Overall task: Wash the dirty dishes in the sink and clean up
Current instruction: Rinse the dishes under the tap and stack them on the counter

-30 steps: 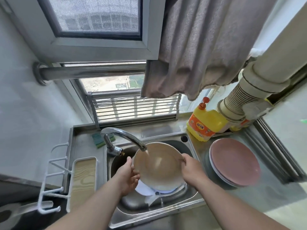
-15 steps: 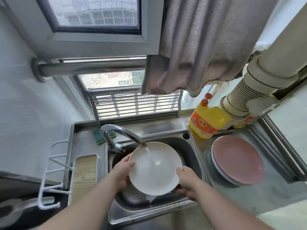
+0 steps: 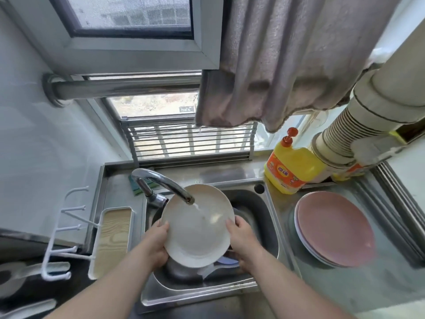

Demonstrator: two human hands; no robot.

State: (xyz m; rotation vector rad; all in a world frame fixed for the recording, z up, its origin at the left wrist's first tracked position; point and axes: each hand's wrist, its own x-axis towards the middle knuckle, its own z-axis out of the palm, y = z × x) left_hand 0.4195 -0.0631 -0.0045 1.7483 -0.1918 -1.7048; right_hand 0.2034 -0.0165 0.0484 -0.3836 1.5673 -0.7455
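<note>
Both hands, left [image 3: 156, 240] & right [image 3: 241, 236], grip white plate [image 3: 195, 236] by opposite rims under tap [image 3: 165, 183]; tilt & rotate so water sheets off w/o splashing.

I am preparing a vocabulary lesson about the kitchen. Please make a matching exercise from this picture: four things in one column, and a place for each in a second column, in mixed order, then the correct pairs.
Things
1. white plate
2. pink plates
3. yellow detergent bottle
4. green sponge

Places
A. stacked on the steel counter to the right of the sink
B. behind the faucet, on the counter at the back left of the sink
C. held by both hands under the running water
D. at the back right corner of the sink, by the window

Pairs: 1-C, 2-A, 3-D, 4-B
</note>
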